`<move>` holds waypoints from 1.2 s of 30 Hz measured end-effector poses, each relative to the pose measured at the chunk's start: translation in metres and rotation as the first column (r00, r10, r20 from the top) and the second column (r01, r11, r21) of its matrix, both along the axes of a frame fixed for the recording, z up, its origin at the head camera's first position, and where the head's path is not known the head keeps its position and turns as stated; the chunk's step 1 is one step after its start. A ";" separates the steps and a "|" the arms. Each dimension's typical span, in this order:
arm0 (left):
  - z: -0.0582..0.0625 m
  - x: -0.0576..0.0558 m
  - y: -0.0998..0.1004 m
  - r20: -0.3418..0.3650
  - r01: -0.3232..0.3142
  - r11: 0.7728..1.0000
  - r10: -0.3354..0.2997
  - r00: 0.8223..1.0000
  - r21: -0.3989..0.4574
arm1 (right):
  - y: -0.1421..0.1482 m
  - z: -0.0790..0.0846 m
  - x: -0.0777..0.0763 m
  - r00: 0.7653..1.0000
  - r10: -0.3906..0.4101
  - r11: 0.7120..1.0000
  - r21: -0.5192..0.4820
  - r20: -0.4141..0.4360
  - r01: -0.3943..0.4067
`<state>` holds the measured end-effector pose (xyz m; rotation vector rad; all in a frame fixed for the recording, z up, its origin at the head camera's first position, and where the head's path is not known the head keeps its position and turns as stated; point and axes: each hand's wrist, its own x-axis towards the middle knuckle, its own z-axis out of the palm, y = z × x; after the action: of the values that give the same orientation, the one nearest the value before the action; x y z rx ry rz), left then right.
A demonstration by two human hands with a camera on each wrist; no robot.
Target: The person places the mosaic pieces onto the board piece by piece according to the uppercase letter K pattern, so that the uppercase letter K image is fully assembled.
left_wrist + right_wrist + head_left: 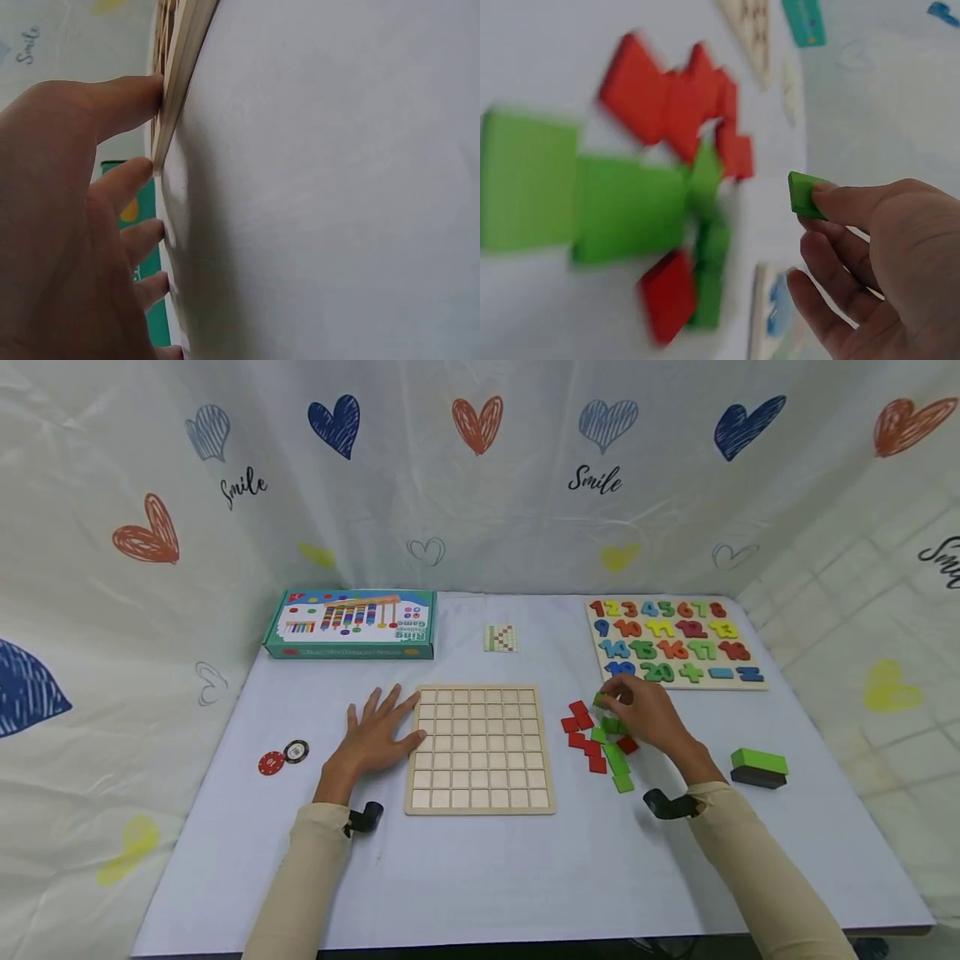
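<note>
A wooden grid board (480, 757) with bare square cells lies mid-table. My left hand (375, 735) rests at its left side with fingers spread; in the left wrist view the thumb (131, 105) touches the board's edge. Right of the board, my right hand (648, 714) pinches a green square tile (801, 193) between thumb and fingers, over a loose group of tiles. Red tiles (630, 86) and green tiles (630, 206) lie scattered below that hand, some edge to edge.
A number puzzle board (682, 661) is at the back right, close behind the right hand. A green game box (352, 653) stands back left, with a small pattern card (501, 638) between. Two poker chips (272, 763) lie left, a green-topped eraser (759, 762) right.
</note>
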<state>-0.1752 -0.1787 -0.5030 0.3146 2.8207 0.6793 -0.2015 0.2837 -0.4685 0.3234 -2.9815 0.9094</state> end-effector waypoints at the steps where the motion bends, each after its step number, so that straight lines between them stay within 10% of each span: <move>1: 0.000 0.000 -0.001 0.001 -0.001 1.000 0.001 1.000 0.000 | -0.007 0.004 -0.002 1.000 0.006 0.999 -0.033 0.002 -0.006; 18: -0.002 -0.001 -0.002 0.013 -0.006 0.999 0.006 1.000 -0.032 | -0.185 0.002 -0.034 0.965 0.257 0.944 -0.227 0.049 -0.239; 36: 0.003 -0.002 0.002 0.034 -0.006 0.999 0.008 0.999 -0.049 | -0.199 -0.020 -0.046 0.962 0.209 0.928 -0.345 0.174 -0.140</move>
<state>-0.1774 -0.1764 -0.5000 0.2823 2.8019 0.6099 -0.2476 0.0844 -0.4880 0.5217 -2.9355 1.5277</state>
